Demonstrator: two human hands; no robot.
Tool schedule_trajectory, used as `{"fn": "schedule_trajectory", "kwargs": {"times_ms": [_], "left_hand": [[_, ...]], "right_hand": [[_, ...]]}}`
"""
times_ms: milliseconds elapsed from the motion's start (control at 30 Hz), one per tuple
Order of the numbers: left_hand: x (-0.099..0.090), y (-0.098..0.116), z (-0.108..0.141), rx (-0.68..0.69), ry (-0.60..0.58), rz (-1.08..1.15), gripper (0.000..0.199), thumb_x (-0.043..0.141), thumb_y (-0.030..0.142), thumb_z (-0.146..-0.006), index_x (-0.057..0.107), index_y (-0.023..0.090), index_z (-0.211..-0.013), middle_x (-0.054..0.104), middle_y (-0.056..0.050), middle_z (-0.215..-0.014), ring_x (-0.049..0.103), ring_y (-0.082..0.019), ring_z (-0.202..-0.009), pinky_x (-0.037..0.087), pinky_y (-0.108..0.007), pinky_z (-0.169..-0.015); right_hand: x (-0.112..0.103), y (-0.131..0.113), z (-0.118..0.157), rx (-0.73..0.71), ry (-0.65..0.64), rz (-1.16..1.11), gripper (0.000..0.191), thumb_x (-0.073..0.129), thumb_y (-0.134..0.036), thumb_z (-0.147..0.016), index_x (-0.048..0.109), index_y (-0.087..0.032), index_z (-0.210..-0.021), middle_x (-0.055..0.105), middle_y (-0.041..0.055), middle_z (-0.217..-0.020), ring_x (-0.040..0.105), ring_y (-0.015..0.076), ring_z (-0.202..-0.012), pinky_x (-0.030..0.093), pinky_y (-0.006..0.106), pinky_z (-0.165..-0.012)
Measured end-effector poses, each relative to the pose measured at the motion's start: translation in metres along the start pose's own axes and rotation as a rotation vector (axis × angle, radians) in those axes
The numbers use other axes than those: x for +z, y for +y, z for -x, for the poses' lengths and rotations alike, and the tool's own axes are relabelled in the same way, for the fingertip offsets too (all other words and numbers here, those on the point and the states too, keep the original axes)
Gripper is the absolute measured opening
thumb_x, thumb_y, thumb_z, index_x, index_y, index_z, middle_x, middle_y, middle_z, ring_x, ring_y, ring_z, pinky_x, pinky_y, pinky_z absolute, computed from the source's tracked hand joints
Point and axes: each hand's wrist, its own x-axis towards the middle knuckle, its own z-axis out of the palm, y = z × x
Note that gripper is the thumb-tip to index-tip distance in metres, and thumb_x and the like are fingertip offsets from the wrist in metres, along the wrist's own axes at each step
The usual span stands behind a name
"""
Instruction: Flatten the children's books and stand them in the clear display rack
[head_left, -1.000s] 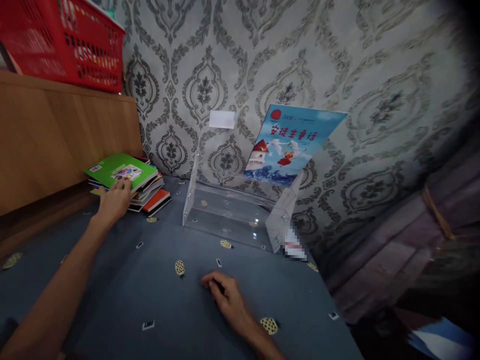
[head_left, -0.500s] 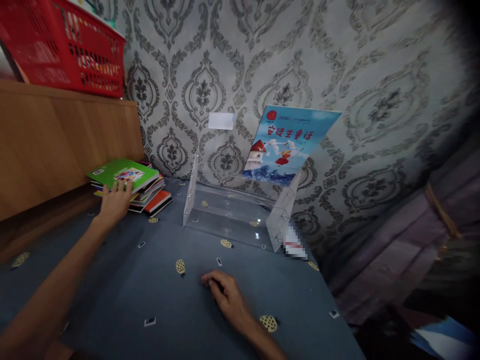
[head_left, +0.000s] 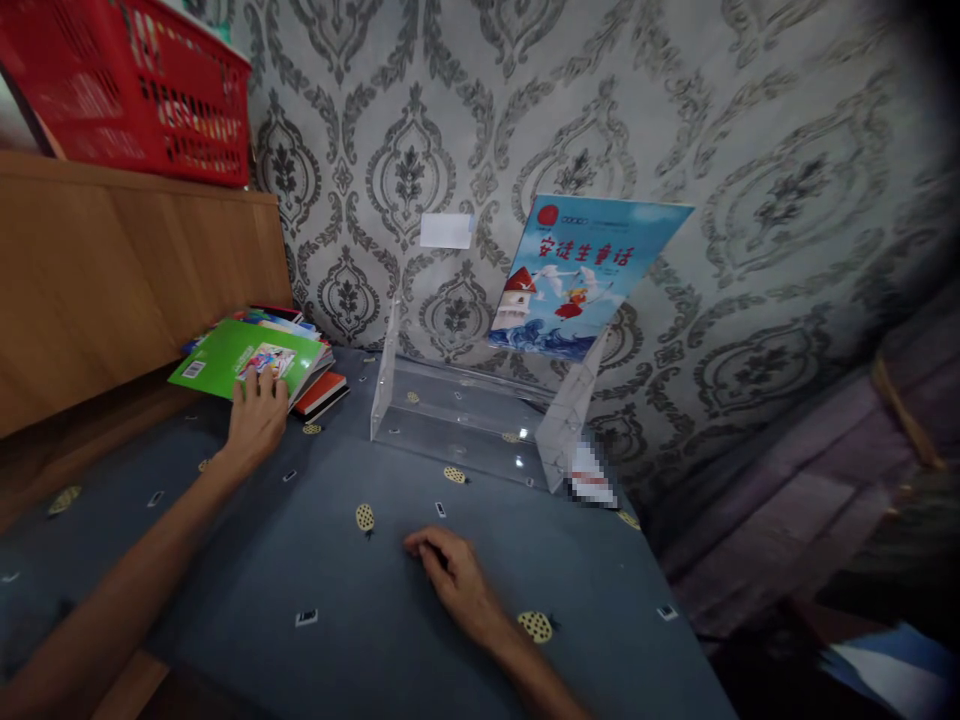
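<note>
In the head view my left hand (head_left: 257, 418) grips a green book (head_left: 217, 358) at its near edge, fingers over the cover; whether the thumb is beneath cannot be seen. The green book lies askew on a stack of books (head_left: 322, 395) by the wooden cabinet, jutting out toward me. My right hand (head_left: 450, 575) rests on the dark blue tablecloth (head_left: 360, 620), its fingers curled in and nothing visible in them. Beyond it stands a clear acrylic book rack (head_left: 457, 440). A blue picture book (head_left: 589, 280) appears upright above the rack's right end, leaning back.
A red plastic basket (head_left: 172, 100) sits on the wooden cabinet (head_left: 135, 260) at left. Patterned wallpaper (head_left: 412, 170) bounds the back, with a white card (head_left: 446, 231) on it. A pinkish curtain (head_left: 795, 500) hangs at right. A pixelated white item (head_left: 592, 475) lies beside the rack.
My left hand has moved right and a little toward me, and the green book has slid off-square with it, uncovering books behind. My right hand stays put. The view has shifted slightly.
</note>
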Motion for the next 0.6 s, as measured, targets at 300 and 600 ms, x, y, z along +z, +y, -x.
{"fn": "schedule_trajectory", "kwargs": {"times_ms": [300, 600], "left_hand": [[0.024, -0.004, 0.015, 0.042, -0.026, 0.134, 0.066, 0.040, 0.006, -0.086, 0.046, 0.003, -0.151, 0.040, -0.028, -0.160, 0.027, -0.045, -0.154, 0.027, -0.067, -0.119], [0.035, -0.048, 0.001, 0.229, -0.031, 0.257, 0.074, 0.045, 0.010, -0.079, 0.047, 0.010, -0.153, 0.045, -0.019, -0.161, 0.024, -0.036, -0.157, 0.024, -0.057, -0.125]], "right_hand": [[0.001, 0.006, 0.001, -0.003, 0.009, -0.017, 0.030, 0.047, -0.029, -0.096, 0.076, -0.021, -0.098, 0.076, 0.0078, -0.092, 0.070, 0.0212, -0.087, 0.054, 0.034, -0.084], [-0.002, 0.006, 0.003, 0.021, 0.016, -0.061, 0.034, 0.050, -0.041, -0.098, 0.077, -0.021, -0.094, 0.075, 0.0082, -0.089, 0.069, 0.0218, -0.085, 0.054, 0.035, -0.083]]}}
